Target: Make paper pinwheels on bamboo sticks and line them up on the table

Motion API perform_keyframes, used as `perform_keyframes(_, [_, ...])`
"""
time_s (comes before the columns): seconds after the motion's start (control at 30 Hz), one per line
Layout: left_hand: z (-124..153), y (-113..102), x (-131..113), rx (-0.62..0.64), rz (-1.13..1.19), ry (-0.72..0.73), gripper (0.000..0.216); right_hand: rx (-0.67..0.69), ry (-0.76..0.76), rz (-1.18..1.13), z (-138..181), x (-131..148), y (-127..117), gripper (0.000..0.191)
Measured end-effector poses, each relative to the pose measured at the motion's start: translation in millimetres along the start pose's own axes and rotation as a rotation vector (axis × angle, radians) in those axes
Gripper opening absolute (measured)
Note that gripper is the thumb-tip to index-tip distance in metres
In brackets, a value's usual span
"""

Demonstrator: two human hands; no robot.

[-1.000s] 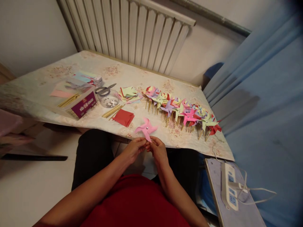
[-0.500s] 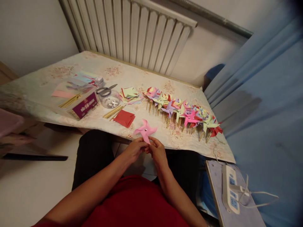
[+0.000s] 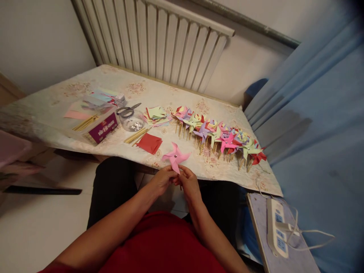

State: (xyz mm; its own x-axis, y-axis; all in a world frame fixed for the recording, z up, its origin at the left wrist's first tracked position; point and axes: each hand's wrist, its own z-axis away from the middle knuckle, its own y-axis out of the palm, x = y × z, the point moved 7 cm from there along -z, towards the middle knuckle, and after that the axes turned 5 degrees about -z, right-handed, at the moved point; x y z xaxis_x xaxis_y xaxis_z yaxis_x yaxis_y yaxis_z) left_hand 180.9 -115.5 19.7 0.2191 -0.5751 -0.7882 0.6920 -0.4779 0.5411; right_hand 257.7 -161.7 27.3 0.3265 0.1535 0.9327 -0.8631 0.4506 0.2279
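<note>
A pink paper pinwheel (image 3: 175, 156) with a silver pin at its centre is held up just past the table's front edge. My left hand (image 3: 165, 179) is closed, its fingertips at the pinwheel's lower blade. Close beside it my right hand (image 3: 189, 180) is closed on the same pinwheel, and a bit of its wooden stick shows beneath the fingers. How the fingertips grip behind the blade is hidden. Nearby on the table are a stack of red paper squares (image 3: 149, 143) and some thin wooden sticks (image 3: 135, 135).
Finished pinwheels (image 3: 218, 134) lie in a long row at the right. Scissors (image 3: 127, 110) rest on a clear bowl of pins (image 3: 133, 123), beside a plastic box (image 3: 102, 129) and cut papers (image 3: 156, 114). A power strip (image 3: 277, 227) sits at lower right. Another person's hand (image 3: 24, 169) shows at left.
The pinwheel stays in both hands, its blades turned very slightly. A bit of stick now shows below my fingers. The view has shifted a little.
</note>
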Motion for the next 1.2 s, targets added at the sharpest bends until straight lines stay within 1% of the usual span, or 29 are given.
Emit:
perform_keyframes(0.1, [1, -1, -3, -0.024, 0.009, 0.021, 0.011, 0.017, 0.0, -0.016, 1, 0, 2, 0.044])
perform_keyframes(0.23, [2, -6, -6, -0.06, 0.022, 0.01, 0.015, 0.019, 0.008, -0.047, 2, -4, 2, 0.042])
perform_keyframes(0.37, [2, -18, -13, -0.182, 0.014, 0.052, 0.019, 0.004, 0.014, -0.04, 3, -6, -1, 0.042])
perform_keyframes(0.5, [2, -27, -20, -0.271, 0.01, 0.109, 0.018, -0.001, 0.027, -0.008, 5, -8, -3, 0.028])
perform_keyframes(0.63, [3, -29, -26, -0.294, -0.003, 0.129, 0.019, 0.015, 0.042, 0.031, 7, -10, -1, 0.018])
perform_keyframes(0.83, [5, -27, -28, -0.283, -0.033, 0.138, 0.018, 0.037, 0.032, 0.065, 7, -9, 1, 0.017])
perform_keyframes(0.97, [5, -29, -28, -0.254, -0.066, 0.128, 0.019, 0.032, 0.009, 0.089, 5, -6, -2, 0.015])
perform_keyframes(1.07, [6, -36, -27, -0.26, -0.104, 0.105, 0.027, 0.005, 0.0, 0.111, 1, -4, -9, 0.016])
perform_keyframes(1.13, [6, -47, -27, -0.298, -0.127, 0.1, 0.036, -0.009, -0.007, 0.143, -5, -5, -14, 0.017])
perform_keyframes(1.2, [3, -59, -30, -0.355, -0.179, 0.127, 0.046, -0.022, -0.021, 0.19, -11, -6, -21, 0.018])
